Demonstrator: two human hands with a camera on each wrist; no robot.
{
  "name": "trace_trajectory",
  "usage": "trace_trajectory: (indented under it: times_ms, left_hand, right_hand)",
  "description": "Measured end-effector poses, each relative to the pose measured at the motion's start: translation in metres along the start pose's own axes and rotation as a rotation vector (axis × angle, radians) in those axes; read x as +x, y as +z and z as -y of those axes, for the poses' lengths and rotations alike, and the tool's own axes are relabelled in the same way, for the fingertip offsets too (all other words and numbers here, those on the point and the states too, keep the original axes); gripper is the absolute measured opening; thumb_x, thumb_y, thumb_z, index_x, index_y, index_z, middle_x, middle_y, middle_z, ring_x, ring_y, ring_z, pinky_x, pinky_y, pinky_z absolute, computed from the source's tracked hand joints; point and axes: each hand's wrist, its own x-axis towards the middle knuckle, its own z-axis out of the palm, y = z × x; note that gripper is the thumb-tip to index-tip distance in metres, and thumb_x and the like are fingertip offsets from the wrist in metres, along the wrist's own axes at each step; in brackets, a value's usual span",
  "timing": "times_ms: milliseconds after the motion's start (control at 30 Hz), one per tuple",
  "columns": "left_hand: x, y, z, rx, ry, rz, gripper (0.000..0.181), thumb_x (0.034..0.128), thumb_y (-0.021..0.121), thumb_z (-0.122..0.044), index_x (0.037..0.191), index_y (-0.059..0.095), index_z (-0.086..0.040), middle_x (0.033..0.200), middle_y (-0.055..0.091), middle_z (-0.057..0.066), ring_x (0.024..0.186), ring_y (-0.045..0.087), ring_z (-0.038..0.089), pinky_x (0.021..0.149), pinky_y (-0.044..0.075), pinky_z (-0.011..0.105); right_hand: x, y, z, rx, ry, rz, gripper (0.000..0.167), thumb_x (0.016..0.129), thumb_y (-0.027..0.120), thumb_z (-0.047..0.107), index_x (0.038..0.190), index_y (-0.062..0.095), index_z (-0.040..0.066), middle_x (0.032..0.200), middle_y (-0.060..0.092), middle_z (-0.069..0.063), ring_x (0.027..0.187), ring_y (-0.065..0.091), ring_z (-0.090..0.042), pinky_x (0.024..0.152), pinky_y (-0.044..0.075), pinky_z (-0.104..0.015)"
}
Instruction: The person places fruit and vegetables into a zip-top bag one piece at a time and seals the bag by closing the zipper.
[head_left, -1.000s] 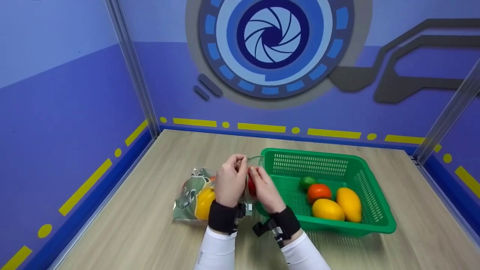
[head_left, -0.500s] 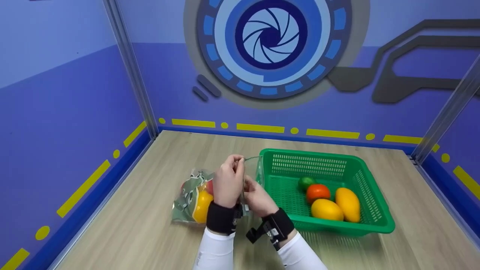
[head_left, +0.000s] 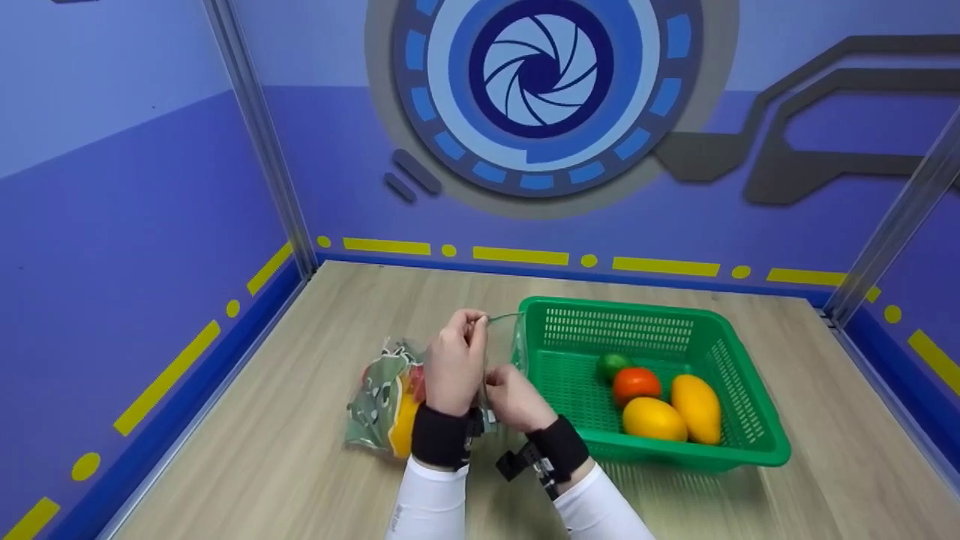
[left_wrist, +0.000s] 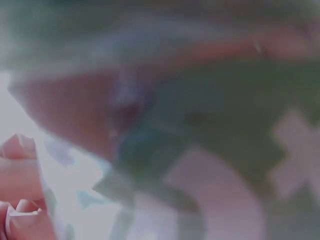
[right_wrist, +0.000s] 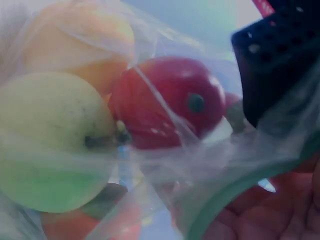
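A clear zip bag [head_left: 367, 420] with a green and white print lies on the table, left of the green basket. Fruit shows inside it: a yellow-green one [right_wrist: 50, 140], a red one [right_wrist: 165, 100] and an orange-yellow one [right_wrist: 75, 40]. My left hand [head_left: 456, 367] pinches the bag's upper edge, and a green strip [right_wrist: 240, 185] runs along its mouth. Lower on the same edge, my right hand [head_left: 519, 397] holds the bag with curled fingers. The left wrist view is mostly blurred bag print, with fingertips [left_wrist: 22, 195] at its left edge.
The green basket [head_left: 615, 301] holds a small green fruit [head_left: 613, 367], an orange-red one [head_left: 636, 386] and two yellow mangoes [head_left: 696, 409]. A black wrist mount [right_wrist: 280, 65] shows in the right wrist view. Printed panels [head_left: 172, 285] wall in the table.
The red fruit beside my right hand has gone from sight at the bag. My right hand has moved left and down to the bag's edge. The bag has shifted slightly; my left hand barely moved.
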Motion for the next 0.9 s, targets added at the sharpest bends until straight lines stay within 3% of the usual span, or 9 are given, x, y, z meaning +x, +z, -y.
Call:
trace_trajectory:
  times_ms: [167, 233, 333, 467, 633, 900]
  left_hand:
    - [0.0, 0.0, 0.0, -0.002, 0.012, -0.007, 0.014, 0.1021, 0.062, -0.014, 0.103, 0.072, -0.004, 0.067, 0.051, 0.001, 0.056, 0.04, 0.009, 0.054, 0.032, 0.023]
    - [0.0, 0.0, 0.0, -0.002, 0.013, -0.013, 0.013, 0.102, 0.062, -0.014, 0.103, 0.072, -0.005, 0.067, 0.051, 0.001, 0.057, 0.04, 0.009, 0.054, 0.033, 0.023]
    - [0.0, -0.001, 0.0, -0.013, 0.007, -0.015, 0.013, 0.1021, 0.062, -0.014, 0.103, 0.072, -0.004, 0.066, 0.049, 0.0, 0.056, 0.039, 0.009, 0.054, 0.032, 0.023]
    - [0.0, -0.001, 0.001, -0.033, -0.004, -0.003, 0.014, 0.1023, 0.062, -0.013, 0.104, 0.072, -0.004, 0.067, 0.047, -0.002, 0.056, 0.039, 0.009, 0.055, 0.031, 0.022]
    - [0.001, -0.001, 0.001, -0.042, -0.02, 0.009, 0.014, 0.1022, 0.062, -0.013, 0.104, 0.072, -0.004, 0.067, 0.047, -0.001, 0.057, 0.04, 0.01, 0.055, 0.032, 0.023]
    - [0.001, -0.002, 0.0, -0.049, -0.044, 0.021, 0.014, 0.1023, 0.062, -0.014, 0.105, 0.072, -0.004, 0.067, 0.046, -0.002, 0.058, 0.04, 0.011, 0.056, 0.032, 0.023]
  right_hand:
    - [-0.002, -0.004, 0.002, 0.196, 0.034, 0.103, 0.021, 0.099, 0.049, 0.006, 0.096, 0.067, -0.004, 0.066, 0.05, 0.008, 0.058, 0.044, -0.006, 0.056, 0.039, -0.022]
    - [-0.002, -0.004, 0.002, 0.304, 0.033, 0.137, 0.021, 0.101, 0.048, 0.007, 0.104, 0.066, -0.002, 0.072, 0.056, 0.008, 0.065, 0.051, -0.006, 0.063, 0.044, -0.021]
    - [-0.002, -0.002, 0.002, 0.363, 0.021, 0.153, 0.02, 0.103, 0.048, 0.009, 0.104, 0.066, 0.001, 0.077, 0.059, 0.009, 0.073, 0.054, -0.006, 0.073, 0.047, -0.022]
    - [-0.003, -0.004, 0.005, 0.333, 0.027, 0.123, 0.022, 0.106, 0.047, 0.013, 0.108, 0.065, 0.002, 0.081, 0.06, 0.007, 0.076, 0.056, -0.007, 0.076, 0.05, -0.025]
    - [-0.005, -0.011, 0.008, 0.315, 0.03, 0.093, 0.032, 0.106, 0.048, 0.013, 0.13, 0.059, -0.006, 0.104, 0.068, -0.002, 0.09, 0.065, -0.01, 0.084, 0.057, -0.029]
    - [-0.006, -0.017, 0.009, 0.24, 0.011, 0.063, 0.029, 0.104, 0.051, 0.012, 0.125, 0.061, -0.005, 0.112, 0.068, -0.01, 0.094, 0.063, -0.012, 0.083, 0.054, -0.028]
